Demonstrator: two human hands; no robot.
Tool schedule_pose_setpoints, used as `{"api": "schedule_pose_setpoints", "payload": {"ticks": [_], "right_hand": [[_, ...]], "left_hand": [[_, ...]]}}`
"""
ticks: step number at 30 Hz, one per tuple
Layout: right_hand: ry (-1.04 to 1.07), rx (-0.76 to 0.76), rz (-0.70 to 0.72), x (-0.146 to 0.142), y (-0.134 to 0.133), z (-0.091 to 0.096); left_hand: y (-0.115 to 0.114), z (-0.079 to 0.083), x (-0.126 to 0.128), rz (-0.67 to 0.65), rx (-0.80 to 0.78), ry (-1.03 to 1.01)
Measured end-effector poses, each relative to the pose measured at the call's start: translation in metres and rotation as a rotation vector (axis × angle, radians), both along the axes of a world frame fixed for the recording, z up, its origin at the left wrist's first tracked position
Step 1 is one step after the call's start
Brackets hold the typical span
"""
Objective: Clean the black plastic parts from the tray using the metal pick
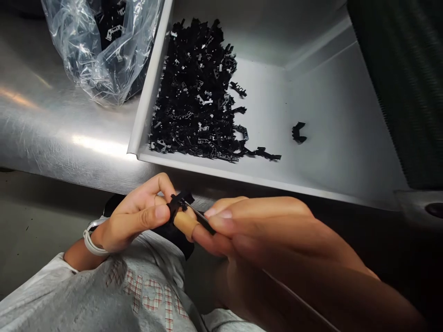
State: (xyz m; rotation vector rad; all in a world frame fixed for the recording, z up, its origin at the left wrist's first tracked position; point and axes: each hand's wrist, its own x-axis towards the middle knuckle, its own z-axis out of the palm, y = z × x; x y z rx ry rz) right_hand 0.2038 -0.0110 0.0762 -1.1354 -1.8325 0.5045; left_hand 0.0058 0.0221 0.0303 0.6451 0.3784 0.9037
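My left hand (138, 216) pinches a small black plastic part (177, 202) between thumb and fingers, just in front of the tray's near edge. In my right hand (256, 221) is a thin metal tool (199, 214), gripped between thumb and fingertips. Its tip meets or lies very close to the black part; its exact kind is hidden by the fingers. A tan finger cot (185, 224) covers one right fingertip, which sits against or just beneath the part.
A white tray (218, 171) holds a heap of black plastic parts (197, 101), with one lone part (298, 133) to the right. A clear plastic bag (86, 55) of similar parts stands on the metal table (51, 124). Something dark and ridged (404, 83) borders the tray's right.
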Motion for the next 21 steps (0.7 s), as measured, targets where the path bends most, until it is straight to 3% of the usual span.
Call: {"api": "schedule_pose_setpoints", "payload": {"ticks": [4, 9, 17, 21], "right_hand": [[-0.068, -0.049, 0.022, 0.000, -0.002, 0.000], [0.148, 0.013, -0.083, -0.019, -0.001, -0.003], [0.323, -0.181, -0.067, -0.058, 0.018, 0.009], [0.324, -0.175, -0.069, -0.054, 0.017, 0.003]], "left_hand": [[0.001, -0.001, 0.001, 0.024, 0.031, -0.037], [-0.003, 0.000, 0.001, 0.026, -0.001, -0.006], [-0.003, -0.001, -0.001, 0.016, 0.002, -0.035], [-0.002, -0.001, -0.001, 0.022, -0.006, -0.068]]}}
